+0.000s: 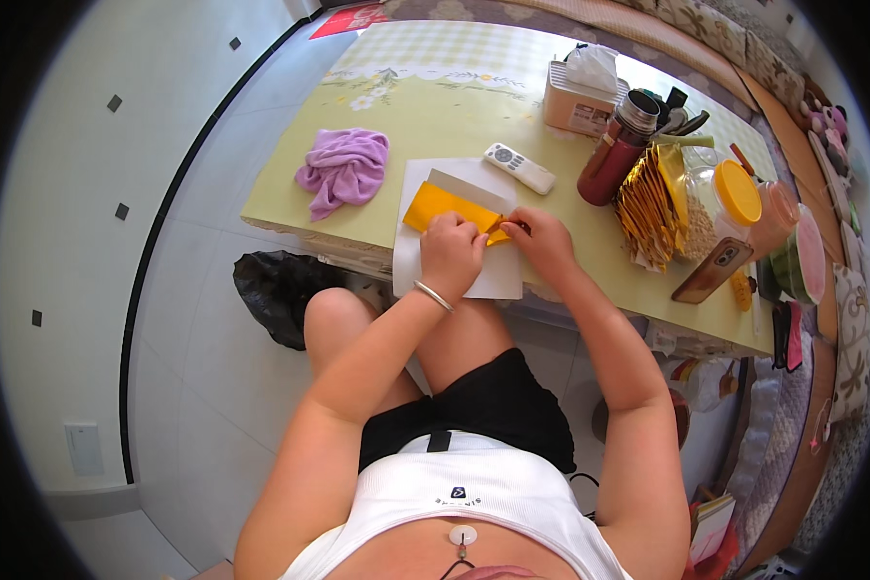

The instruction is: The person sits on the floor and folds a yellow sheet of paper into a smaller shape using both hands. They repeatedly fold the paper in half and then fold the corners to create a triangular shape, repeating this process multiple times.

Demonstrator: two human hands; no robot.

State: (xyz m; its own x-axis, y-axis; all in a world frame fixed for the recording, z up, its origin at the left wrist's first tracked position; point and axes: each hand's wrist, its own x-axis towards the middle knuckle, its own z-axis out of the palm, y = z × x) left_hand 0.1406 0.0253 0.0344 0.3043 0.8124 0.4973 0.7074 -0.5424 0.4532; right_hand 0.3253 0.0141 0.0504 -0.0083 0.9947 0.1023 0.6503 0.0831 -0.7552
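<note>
A flat golden-yellow sheet [433,204], which looks like paper or foil, lies at the table's near edge over a white sheet [498,278]. My left hand [454,251] presses on its near side with the fingers curled in. At the sheet's right end, my right hand [545,238] pinches a bent part of it between thumb and fingers. The fingertips of both hands almost meet there and partly hide the fold. A grey edge [459,184] shows just behind the yellow sheet. Beyond it lies a white remote control [520,168].
A purple cloth [344,170] lies left on the table [435,106]. To the right stand a maroon thermos [611,159], a stack of gold packets [648,208], a yellow-lidded jar [737,193], a propped phone [713,271] and a tissue box [577,100]. A black bag [282,290] is below.
</note>
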